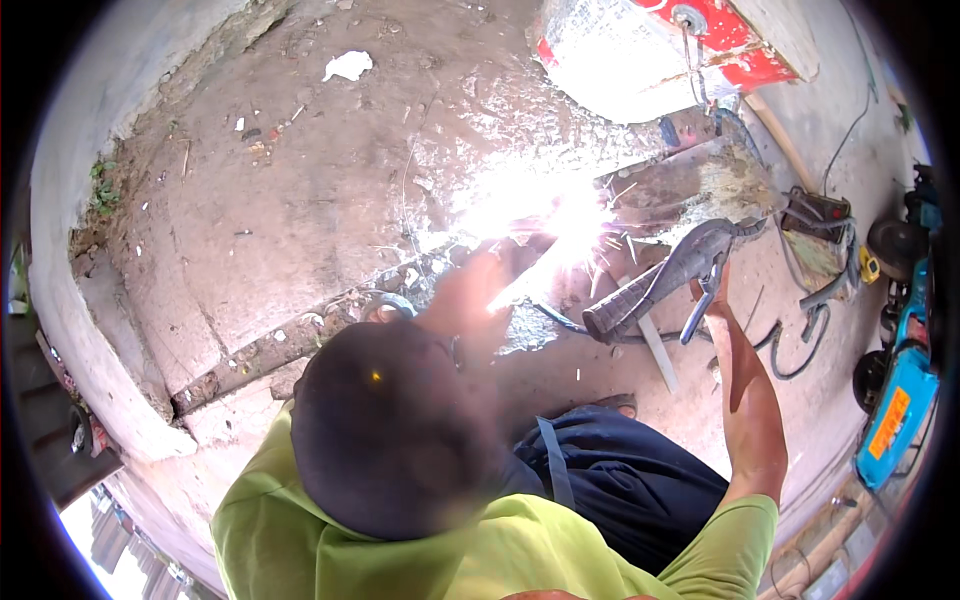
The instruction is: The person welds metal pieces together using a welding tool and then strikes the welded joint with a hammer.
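Observation:
A blinding white arc (pixel 575 225) throws sparks over a strip of metal (pixel 650 195) on the ground. My left hand (pixel 473 285) is close to the arc's near left side, so blurred and washed out that its fingers cannot be told apart. Farther right, my right hand (pixel 714 292) is closed at a blue lever-like handle (pixel 700 312). Against that handle lies a long dark-grey tool (pixel 655 280) with a ribbed, tapering end; its exact kind is unclear. A dark rounded shape (pixel 385 430), blurred and close, hides most of my left forearm.
A red-and-white container (pixel 640 50) stands at the far right of the concrete ground. Beyond my right hand sit a small dark box (pixel 815 215) with looping cables (pixel 800 350) and a blue machine (pixel 898 415). A pale flat strip (pixel 655 345) lies near my knees. A low ledge (pixel 290 345) crosses the left.

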`<state>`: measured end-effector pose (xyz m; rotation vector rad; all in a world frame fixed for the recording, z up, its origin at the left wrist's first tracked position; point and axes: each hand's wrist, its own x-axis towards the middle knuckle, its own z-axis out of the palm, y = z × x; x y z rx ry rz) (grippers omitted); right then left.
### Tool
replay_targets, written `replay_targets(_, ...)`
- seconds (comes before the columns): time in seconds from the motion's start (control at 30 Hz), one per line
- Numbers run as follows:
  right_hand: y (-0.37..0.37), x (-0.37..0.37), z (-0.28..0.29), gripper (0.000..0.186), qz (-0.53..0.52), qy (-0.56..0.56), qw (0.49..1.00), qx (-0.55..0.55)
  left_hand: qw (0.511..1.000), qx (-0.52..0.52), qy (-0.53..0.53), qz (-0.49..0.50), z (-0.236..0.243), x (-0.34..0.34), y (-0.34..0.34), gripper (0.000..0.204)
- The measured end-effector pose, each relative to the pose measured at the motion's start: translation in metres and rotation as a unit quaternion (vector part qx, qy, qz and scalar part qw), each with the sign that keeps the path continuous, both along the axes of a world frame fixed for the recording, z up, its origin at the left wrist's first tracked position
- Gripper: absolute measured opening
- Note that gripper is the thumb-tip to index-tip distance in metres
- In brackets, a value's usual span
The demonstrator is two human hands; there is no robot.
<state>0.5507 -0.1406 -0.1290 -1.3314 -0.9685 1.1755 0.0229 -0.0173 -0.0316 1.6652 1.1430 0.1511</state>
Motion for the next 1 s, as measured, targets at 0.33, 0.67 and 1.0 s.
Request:
replay_targets(0.33, -0.031, 0.027, -0.002, 0.024, -0.063, 0.022, 0.994, -0.085, 0.976, 0.183, 0.03, -0.11, 0.044, 0.019, 0.023, 0.061)
replay_targets(0.67, 0.025, -0.032, 0.026, 0.03, -0.094, 0.058, 0.992, -0.062, 0.997, -0.045, 0.064, 0.022, -0.015, -0.001, -0.002, 0.063)
replay_targets(1.0, 0.04, -0.039, 0.044, 0.024, -0.06, 0.197, 0.977, -0.061, 0.997, -0.06, 0.051, 0.017, 0.005, 0.003, 0.006, 0.053)
